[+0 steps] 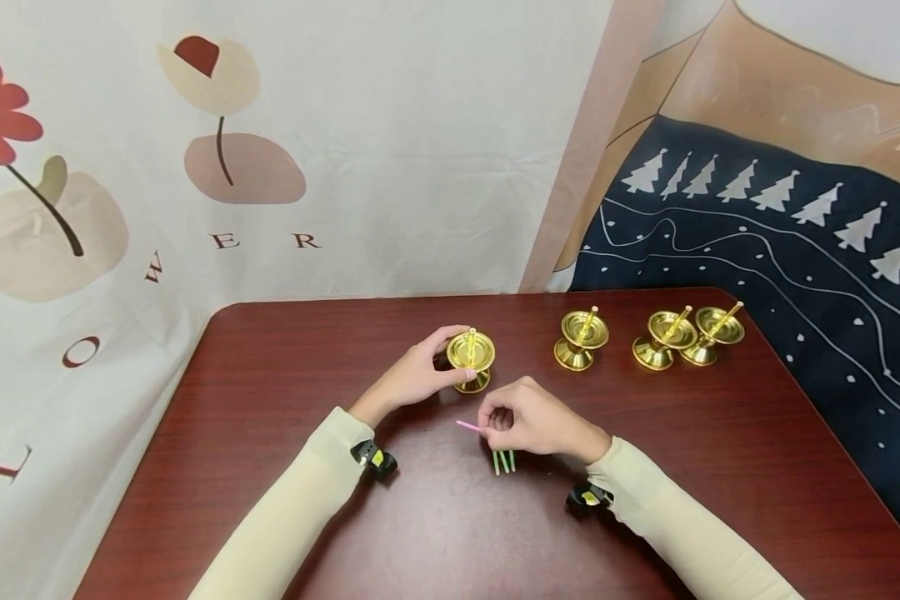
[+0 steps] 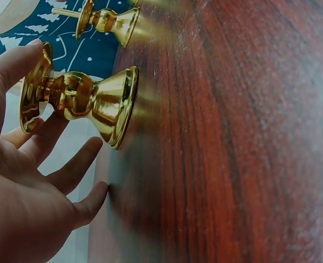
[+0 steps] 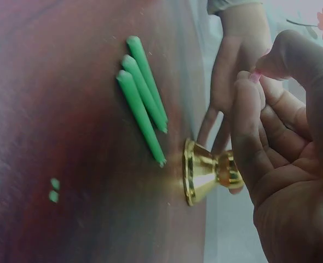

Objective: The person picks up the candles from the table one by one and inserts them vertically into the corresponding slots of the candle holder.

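Note:
A gold candle holder [image 1: 482,357] with a thin central rod stands upright on the table. My left hand [image 1: 411,375] holds its dish rim between thumb and fingers; the left wrist view shows the flared base [image 2: 115,107], with the lower fingers spread behind it. Just nearer to me, my right hand [image 1: 536,418] pinches a thin pink candle [image 1: 468,425] between thumb and fingertips, its free end pointing left toward the holder. Most of that candle is hidden by fingers in the right wrist view. Under the right hand lie three green candles [image 3: 142,96], side by side.
To the right, at the back, stand three more gold candle holders: one alone [image 1: 574,357] and two close together, a nearer one [image 1: 652,355] and a farther one [image 1: 699,353]. Two small green bits [image 3: 53,196] lie on the dark red wooden table [image 1: 435,517]. Printed cloth hangs behind.

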`<state>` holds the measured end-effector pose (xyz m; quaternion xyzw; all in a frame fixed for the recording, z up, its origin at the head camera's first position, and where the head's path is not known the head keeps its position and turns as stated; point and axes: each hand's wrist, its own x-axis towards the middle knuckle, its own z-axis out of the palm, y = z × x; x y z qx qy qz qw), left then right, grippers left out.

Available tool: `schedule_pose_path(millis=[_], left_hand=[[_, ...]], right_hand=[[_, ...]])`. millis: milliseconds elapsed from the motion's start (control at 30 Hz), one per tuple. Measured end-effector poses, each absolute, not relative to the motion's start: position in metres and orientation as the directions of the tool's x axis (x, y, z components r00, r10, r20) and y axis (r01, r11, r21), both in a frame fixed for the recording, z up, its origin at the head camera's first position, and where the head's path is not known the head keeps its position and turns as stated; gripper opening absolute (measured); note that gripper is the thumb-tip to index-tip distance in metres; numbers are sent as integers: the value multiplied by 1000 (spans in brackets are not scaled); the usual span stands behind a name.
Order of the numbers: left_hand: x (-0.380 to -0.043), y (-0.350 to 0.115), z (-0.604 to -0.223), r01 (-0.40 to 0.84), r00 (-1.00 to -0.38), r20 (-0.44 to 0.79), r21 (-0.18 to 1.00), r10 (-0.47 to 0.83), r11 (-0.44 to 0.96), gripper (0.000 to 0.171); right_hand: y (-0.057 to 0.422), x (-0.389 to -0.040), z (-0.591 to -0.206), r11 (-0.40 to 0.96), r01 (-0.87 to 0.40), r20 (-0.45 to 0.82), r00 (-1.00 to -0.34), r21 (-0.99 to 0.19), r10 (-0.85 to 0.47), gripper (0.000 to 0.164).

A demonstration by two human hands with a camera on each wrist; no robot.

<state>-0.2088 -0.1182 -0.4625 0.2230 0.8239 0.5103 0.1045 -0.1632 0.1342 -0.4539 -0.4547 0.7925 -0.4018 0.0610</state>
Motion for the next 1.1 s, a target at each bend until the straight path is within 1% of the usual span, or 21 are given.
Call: schedule_pose_path(millis=[167,300,367,533,700,867,1100], left_hand=[[-209,-118,-465,266,-880,69,892,471,366,74],[-210,-117,-466,273,-879,84,895,470,352,73],[-209,-117,-466,275,-877,87,897,473,346,73],[-209,-118,-466,274,-878,81,893,472,356,74],[-208,-117,-465,270,-882,79,893,465,361,73],[-208,-117,-465,250,-887,57,894,459,372,75],[-207,-118,-464,247,-889,49,889,455,386,75]], right_hand=[[137,-168,-451,261,-662,298,-607,-702,-736,20],[137,-171,-447,258,-630,301,-639,-732,-708,11],[138,-173,-445,265,-620,304,-656,-738,-690,10],[136,-178,-440,277,-619,341,-690,-735,-638,17],[133,-184,-434,257,-626,396,-707,-736,-585,13],[129,-193,-429,231,-618,440,-730,-751,-523,10],[122,-207,-423,206,-571,463,-790,-795,-403,7]])
